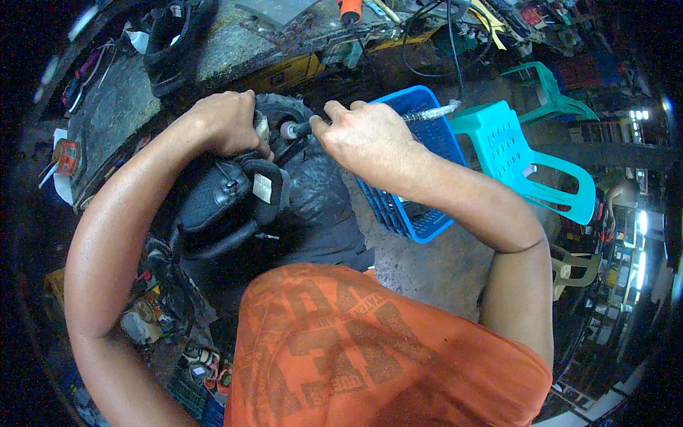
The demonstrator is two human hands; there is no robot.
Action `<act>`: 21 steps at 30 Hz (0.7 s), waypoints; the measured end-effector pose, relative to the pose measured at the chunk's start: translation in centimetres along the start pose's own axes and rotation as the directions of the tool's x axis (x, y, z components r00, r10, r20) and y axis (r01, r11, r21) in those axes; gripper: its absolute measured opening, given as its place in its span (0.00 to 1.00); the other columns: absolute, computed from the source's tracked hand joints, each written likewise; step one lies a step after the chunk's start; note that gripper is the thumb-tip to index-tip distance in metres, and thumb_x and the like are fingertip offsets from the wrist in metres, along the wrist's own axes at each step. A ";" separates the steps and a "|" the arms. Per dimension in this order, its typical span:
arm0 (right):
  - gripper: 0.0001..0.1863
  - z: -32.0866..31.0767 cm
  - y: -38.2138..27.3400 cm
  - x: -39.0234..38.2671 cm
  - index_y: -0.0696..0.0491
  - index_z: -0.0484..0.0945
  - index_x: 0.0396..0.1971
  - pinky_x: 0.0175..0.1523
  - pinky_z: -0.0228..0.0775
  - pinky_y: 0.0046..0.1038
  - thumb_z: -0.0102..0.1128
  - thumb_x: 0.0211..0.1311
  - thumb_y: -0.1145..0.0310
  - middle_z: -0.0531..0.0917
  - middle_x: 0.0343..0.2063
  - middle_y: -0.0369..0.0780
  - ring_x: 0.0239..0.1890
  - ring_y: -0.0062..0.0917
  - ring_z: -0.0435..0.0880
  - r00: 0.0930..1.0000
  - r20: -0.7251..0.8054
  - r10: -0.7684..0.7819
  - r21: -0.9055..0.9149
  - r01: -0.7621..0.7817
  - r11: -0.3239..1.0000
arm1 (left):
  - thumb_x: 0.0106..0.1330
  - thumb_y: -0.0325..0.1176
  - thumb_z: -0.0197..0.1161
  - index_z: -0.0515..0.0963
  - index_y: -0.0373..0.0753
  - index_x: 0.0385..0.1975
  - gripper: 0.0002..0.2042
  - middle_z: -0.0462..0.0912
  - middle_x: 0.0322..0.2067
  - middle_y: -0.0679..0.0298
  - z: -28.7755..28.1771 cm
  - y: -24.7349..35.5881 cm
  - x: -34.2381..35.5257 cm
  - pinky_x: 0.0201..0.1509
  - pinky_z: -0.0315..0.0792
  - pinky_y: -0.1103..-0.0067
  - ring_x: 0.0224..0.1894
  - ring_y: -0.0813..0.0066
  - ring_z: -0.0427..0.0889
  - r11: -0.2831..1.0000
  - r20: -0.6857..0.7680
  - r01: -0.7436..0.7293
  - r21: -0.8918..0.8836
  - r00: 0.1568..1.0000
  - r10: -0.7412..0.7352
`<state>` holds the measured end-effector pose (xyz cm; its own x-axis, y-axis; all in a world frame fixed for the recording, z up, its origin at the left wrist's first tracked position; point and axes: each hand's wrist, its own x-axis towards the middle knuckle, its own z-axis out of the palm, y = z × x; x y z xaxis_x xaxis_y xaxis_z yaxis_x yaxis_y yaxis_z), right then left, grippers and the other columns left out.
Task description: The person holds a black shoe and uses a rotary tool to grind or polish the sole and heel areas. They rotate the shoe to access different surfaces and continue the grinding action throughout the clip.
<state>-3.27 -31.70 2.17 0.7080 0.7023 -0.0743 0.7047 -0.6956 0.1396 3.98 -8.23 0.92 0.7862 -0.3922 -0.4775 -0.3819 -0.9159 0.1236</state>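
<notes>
My left hand (224, 124) is closed on a pale piece (262, 132) at the top of the work in the middle; its exact shape is hidden by my fingers. My right hand (356, 132) has curled fingers round a slim dark rotary tool (303, 129), whose small pale round tip (287, 130) sits close to my left hand. A light-wrapped hose (434, 112) runs off to the right behind my right hand. Below both hands lies a black padded item (213, 206) with a white label (262, 188), on dark crumpled material (313, 213).
A worn workbench (107, 156) holds a black boot-shaped item (167, 60) and an orange tool (350, 8). A blue plastic basket (427, 228) stands beside a turquoise chair (498, 142), with more chairs behind. A co-worker (615, 196) is at the far right. Assorted clutter (199, 356) fills the lower left.
</notes>
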 end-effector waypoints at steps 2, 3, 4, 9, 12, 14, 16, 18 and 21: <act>0.21 0.0 0.0 0.0 0.60 0.83 0.52 0.39 0.86 0.35 0.66 0.58 0.69 0.86 0.38 0.47 0.35 0.38 0.91 1.000 0.004 -0.012 0.004 0.012 1.000 | 0.42 0.61 0.82 0.83 0.24 0.49 0.45 0.88 0.49 0.40 0.0 0.1 -0.1 0.59 0.82 0.61 0.53 0.46 0.89 1.000 -0.007 -0.005 -0.005 1.000 0.005; 0.21 0.1 0.0 0.0 0.60 0.83 0.52 0.39 0.86 0.35 0.66 0.58 0.69 0.86 0.38 0.47 0.35 0.38 0.91 1.000 0.001 -0.019 0.011 0.019 1.000 | 0.42 0.61 0.82 0.83 0.24 0.49 0.44 0.88 0.48 0.39 0.0 0.1 -0.1 0.59 0.82 0.61 0.53 0.46 0.89 1.000 -0.012 -0.010 -0.004 1.000 0.010; 0.21 0.1 0.0 0.0 0.60 0.83 0.52 0.39 0.86 0.35 0.66 0.58 0.69 0.86 0.38 0.47 0.35 0.38 0.91 1.000 0.003 -0.024 0.013 0.024 1.000 | 0.42 0.62 0.82 0.83 0.24 0.49 0.45 0.88 0.48 0.39 -0.1 0.1 -0.1 0.59 0.82 0.61 0.53 0.46 0.89 1.000 -0.007 -0.008 -0.008 1.000 0.008; 0.21 0.4 -0.4 0.1 0.60 0.83 0.52 0.38 0.86 0.35 0.66 0.58 0.69 0.86 0.38 0.47 0.35 0.38 0.91 1.000 0.009 -0.025 0.037 0.024 0.999 | 0.42 0.62 0.82 0.83 0.23 0.49 0.45 0.88 0.48 0.38 0.0 -0.1 0.1 0.59 0.82 0.61 0.53 0.46 0.89 1.000 0.015 -0.006 -0.013 1.000 0.006; 0.21 0.4 -0.5 0.2 0.59 0.83 0.52 0.38 0.86 0.35 0.65 0.58 0.69 0.86 0.38 0.46 0.35 0.38 0.91 1.000 0.013 -0.021 0.013 0.021 1.000 | 0.42 0.62 0.82 0.82 0.23 0.49 0.45 0.88 0.48 0.38 0.3 -0.2 0.1 0.59 0.82 0.61 0.53 0.46 0.89 1.000 -0.020 -0.017 -0.017 1.000 0.017; 0.21 0.4 -0.3 0.1 0.59 0.83 0.52 0.38 0.86 0.35 0.65 0.58 0.69 0.86 0.38 0.46 0.35 0.38 0.90 1.000 -0.005 -0.024 0.005 0.024 1.000 | 0.42 0.62 0.82 0.82 0.23 0.50 0.45 0.88 0.48 0.38 0.3 -0.2 0.2 0.59 0.82 0.61 0.53 0.46 0.89 1.000 -0.007 -0.016 -0.016 1.000 0.016; 0.21 0.3 -0.1 0.1 0.59 0.83 0.52 0.38 0.86 0.35 0.65 0.58 0.69 0.86 0.38 0.46 0.35 0.38 0.91 1.000 -0.011 -0.017 -0.002 0.017 1.000 | 0.43 0.62 0.82 0.82 0.23 0.50 0.46 0.88 0.49 0.38 0.2 -0.2 0.2 0.59 0.82 0.61 0.53 0.46 0.89 1.000 0.011 -0.011 -0.017 1.000 0.011; 0.21 0.3 0.1 0.2 0.59 0.83 0.52 0.38 0.86 0.35 0.65 0.58 0.69 0.86 0.38 0.46 0.35 0.38 0.91 1.000 -0.007 0.002 -0.007 -0.002 1.000 | 0.43 0.62 0.82 0.82 0.23 0.51 0.46 0.88 0.49 0.38 0.1 -0.2 0.1 0.59 0.82 0.61 0.53 0.45 0.88 1.000 0.030 -0.005 -0.015 1.000 0.006; 0.21 0.3 0.1 0.3 0.59 0.83 0.52 0.38 0.86 0.35 0.66 0.58 0.69 0.86 0.38 0.46 0.35 0.38 0.91 1.000 0.009 -0.011 0.004 0.011 1.000 | 0.43 0.61 0.82 0.82 0.23 0.50 0.45 0.88 0.48 0.38 0.0 -0.2 0.0 0.59 0.82 0.61 0.53 0.45 0.88 1.000 0.009 -0.008 -0.017 1.000 0.008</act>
<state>-3.01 -31.61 1.86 0.7009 0.7082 -0.0851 0.7123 -0.6887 0.1351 4.05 -8.07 0.84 0.7787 -0.3988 -0.4843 -0.3796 -0.9141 0.1424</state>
